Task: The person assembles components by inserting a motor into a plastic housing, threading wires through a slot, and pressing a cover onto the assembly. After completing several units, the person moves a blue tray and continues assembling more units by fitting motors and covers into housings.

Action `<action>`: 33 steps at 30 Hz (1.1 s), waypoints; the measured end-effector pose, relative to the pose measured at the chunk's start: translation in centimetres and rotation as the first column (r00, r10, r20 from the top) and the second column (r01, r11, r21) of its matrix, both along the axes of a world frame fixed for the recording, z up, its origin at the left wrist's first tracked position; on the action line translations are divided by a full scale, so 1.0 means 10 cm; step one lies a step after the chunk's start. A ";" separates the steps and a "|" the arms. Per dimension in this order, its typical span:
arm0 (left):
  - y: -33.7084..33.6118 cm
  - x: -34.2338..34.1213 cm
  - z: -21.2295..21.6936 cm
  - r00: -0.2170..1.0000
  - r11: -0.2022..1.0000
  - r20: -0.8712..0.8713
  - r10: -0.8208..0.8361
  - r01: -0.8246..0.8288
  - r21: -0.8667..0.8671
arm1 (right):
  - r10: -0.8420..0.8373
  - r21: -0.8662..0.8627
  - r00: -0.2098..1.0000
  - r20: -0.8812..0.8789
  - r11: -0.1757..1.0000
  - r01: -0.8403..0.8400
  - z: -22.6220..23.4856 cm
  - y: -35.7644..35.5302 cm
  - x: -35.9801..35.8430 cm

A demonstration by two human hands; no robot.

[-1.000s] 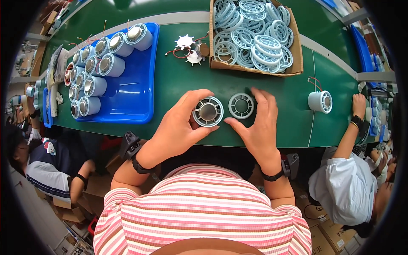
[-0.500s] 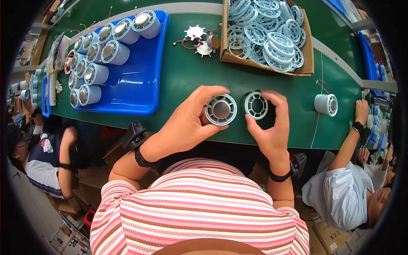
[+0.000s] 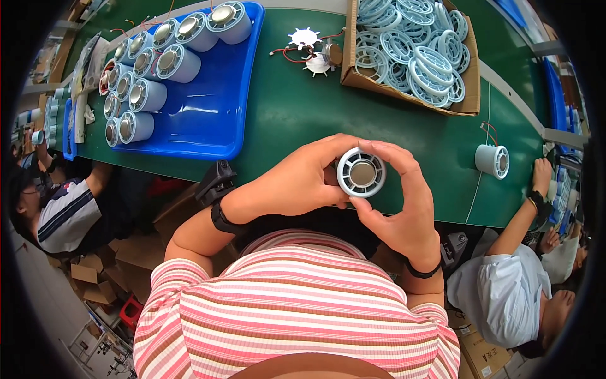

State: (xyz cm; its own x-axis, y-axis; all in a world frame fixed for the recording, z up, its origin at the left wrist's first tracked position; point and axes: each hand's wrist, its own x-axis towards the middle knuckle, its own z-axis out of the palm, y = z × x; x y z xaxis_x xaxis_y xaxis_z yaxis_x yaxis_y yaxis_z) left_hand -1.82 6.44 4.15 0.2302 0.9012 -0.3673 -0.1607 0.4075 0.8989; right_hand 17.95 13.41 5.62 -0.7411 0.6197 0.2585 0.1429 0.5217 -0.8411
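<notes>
Both my hands meet in front of me over the near edge of the green table. My left hand (image 3: 309,175) is closed round a light-blue cylindrical housing from its left side; its round silver centre (image 3: 362,174) faces up at me. A light-blue spoked ring (image 3: 379,188) lies against the housing's open face, round the silver centre. My right hand (image 3: 407,215) grips this ring at its edge, with the index finger at the top and the thumb at the bottom. Whether the ring is fully seated I cannot tell.
A blue tray (image 3: 196,126) at left holds several similar housings (image 3: 180,64). A cardboard box (image 3: 404,100) of loose rings stands at the back. Beside it lie white toothed discs (image 3: 305,38) and a wired motor (image 3: 331,54). One wired housing (image 3: 492,160) stands at right, near another person's arm (image 3: 521,205).
The ring in my right hand has moved left onto the housing's face, and the housing has come slightly right. Earlier they were apart. The whole view has shifted a little.
</notes>
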 end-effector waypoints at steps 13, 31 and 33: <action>0.02 -0.18 0.04 0.973 0.996 0.216 -0.084 0.091 -0.022 | -0.040 -0.013 0.999 0.032 0.999 0.041 -0.03 -0.01 0.03; 0.12 -0.82 0.40 0.240 0.753 -0.763 0.600 0.153 0.640 | -0.371 0.300 0.909 0.189 0.904 0.306 -0.01 0.15 0.57; 0.28 -1.20 0.38 0.011 0.704 -0.737 0.675 0.288 0.649 | -0.516 0.403 0.831 0.209 0.819 0.408 0.10 0.19 0.65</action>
State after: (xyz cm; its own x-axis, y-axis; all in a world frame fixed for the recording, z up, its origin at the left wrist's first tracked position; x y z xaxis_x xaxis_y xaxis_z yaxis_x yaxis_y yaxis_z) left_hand -13.78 9.21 7.95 -0.0901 0.8705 0.4838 0.9764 -0.0187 0.2153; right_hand 24.42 15.31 6.58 -0.4609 0.8257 0.3252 0.6501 0.5636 -0.5096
